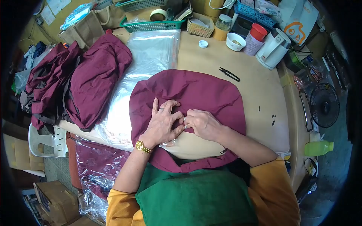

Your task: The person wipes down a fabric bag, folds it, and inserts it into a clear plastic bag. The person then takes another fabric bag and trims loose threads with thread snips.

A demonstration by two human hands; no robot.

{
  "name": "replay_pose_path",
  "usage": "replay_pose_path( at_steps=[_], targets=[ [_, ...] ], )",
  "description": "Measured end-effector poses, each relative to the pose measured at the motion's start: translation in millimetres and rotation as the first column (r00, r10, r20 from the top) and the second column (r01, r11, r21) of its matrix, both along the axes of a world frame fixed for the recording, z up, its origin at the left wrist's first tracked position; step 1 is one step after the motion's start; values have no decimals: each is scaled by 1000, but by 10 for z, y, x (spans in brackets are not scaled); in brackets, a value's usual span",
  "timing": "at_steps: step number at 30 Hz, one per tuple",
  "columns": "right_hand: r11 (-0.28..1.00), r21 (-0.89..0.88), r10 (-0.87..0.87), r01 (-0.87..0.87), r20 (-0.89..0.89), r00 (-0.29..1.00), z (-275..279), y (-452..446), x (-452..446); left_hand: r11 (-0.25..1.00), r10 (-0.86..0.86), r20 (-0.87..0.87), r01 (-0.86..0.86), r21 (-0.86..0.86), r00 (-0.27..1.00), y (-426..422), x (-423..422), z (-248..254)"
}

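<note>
Maroon fabric [211, 94]: lies rumpled at the middle of the near edge of the desk [264, 98], under both hands; its lower band curves round a pale area and meets the green apron [196, 199].
Maroon bundles: two, side by side along the desk's left edge, one slack with dark straps [49, 81], the other fuller and smooth [100, 71].
Wrapped bundle [100, 160]: more maroon cloth in clear plastic, below the near left corner.
Green basket [152, 25]: at the far edge, left of centre, holding a tape roll [157, 15].
Clear plastic sheets [154, 52]: stacked from the far edge towards the near left corner, partly beneath the fabric.
Left hand [163, 122]: palm down on the fabric, fingers spread, thumb and forefinger reaching the other hand's fingertips; cannot tell whether they grip anything. Gold watch [143, 147] at the wrist.
Right hand [201, 124]: fingers bunched close together against the fabric; what they pinch, if anything, cannot be told.
Black snips [229, 74]: beyond the fabric, towards the far right corner.
White bowl [235, 41]: near the far edge, right of centre.
White kettle [274, 49]: at the far right corner.
Black fan [325, 104]: past the right edge.
</note>
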State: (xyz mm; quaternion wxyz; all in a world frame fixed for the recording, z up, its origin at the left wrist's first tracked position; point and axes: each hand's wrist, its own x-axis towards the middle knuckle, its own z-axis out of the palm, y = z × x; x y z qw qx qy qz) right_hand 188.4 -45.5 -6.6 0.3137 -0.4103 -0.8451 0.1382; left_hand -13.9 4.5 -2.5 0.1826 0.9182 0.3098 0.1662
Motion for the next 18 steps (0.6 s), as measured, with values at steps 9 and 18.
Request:
replay_pose_path(
  at_steps=[9,18],
  targets=[
    [997,-78,-3,19,199,980,77,-145,77,1000,-1,-14,1,-9,1000,4,0,1],
    [999,25,-49,43,383,922,134,-226,35,1000,-7,-5,7,-24,1000,3,-8,22]
  ],
)
